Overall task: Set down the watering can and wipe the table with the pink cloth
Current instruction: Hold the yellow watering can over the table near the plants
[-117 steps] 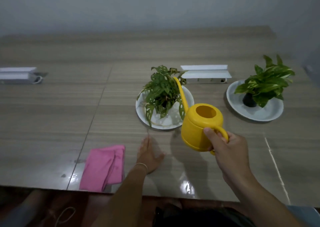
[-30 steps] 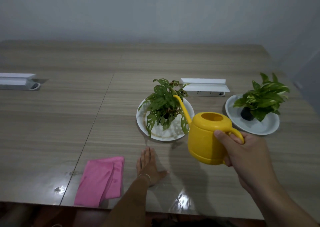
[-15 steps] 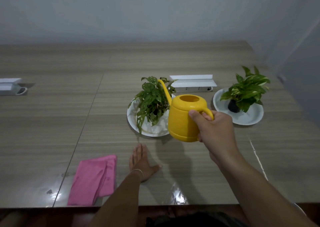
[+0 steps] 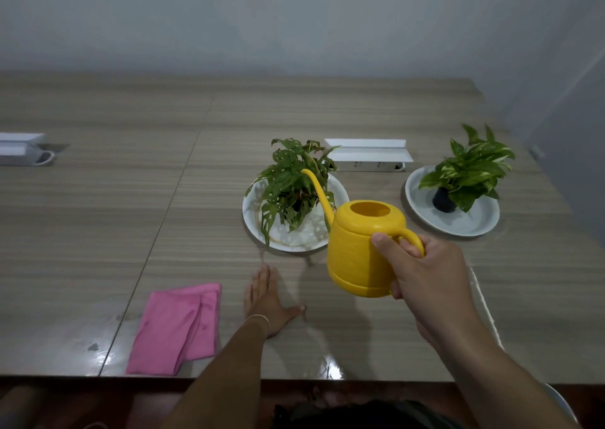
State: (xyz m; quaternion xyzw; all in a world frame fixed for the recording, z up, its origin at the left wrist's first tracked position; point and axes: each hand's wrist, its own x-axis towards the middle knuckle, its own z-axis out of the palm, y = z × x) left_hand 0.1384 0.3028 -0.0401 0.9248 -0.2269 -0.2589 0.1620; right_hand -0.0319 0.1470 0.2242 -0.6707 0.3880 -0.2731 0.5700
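No text, label, brand, number or sign can be read anywhere here; every visible surface is plain or too blurred.

Two potted plants (image 4: 294, 186) (image 4: 471, 170) stand on white plates (image 4: 296, 240) (image 4: 458, 224) — a white socket box (image 4: 368, 158) behind, between them.

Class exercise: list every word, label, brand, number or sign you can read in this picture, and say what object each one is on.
None can be read.
The yellow watering can, the pink cloth and both plates show no print.
The white socket box has small marks on its front, too small to read.
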